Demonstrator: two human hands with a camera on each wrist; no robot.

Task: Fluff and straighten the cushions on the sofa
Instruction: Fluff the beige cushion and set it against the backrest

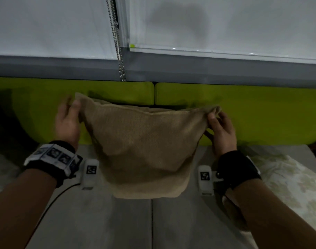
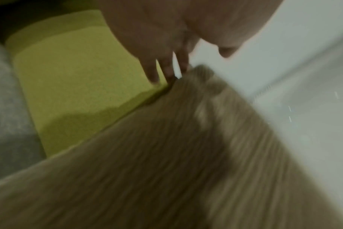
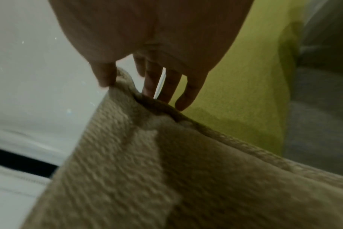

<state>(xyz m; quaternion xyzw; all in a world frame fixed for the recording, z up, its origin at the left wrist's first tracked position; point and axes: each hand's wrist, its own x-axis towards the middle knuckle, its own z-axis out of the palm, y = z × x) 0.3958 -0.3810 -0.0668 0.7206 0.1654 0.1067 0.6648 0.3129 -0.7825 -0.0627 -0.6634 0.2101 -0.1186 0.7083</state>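
A grey sofa seat (image 1: pixel 128 221) with lime-green back cushions (image 1: pixel 243 112) runs below white roller blinds (image 1: pixel 225 24), a bead chain (image 1: pixel 117 51) hanging between the two blinds. The left hand (image 1: pixel 67 121) pinches the upper left corner of a tan cushion (image 1: pixel 144 146), thumb on the near face; in the blurred left wrist view the fingers (image 2: pixel 167 68) seem to lie straight behind the corner. The right hand (image 1: pixel 221 130) pinches the upper right corner between thumb and fingers (image 3: pixel 153 80). The cushion hangs stretched between the two hands above the seat and in front of the green backs, its top edge and long axis running left to right, the body sagging narrower toward the near bottom edge. Both wrists carry black straps (image 1: pixel 238 168) with white blocks bearing square black-and-white markers; no writing is legible. A pale patterned fabric (image 1: pixel 288 180) lies on the seat to the right.
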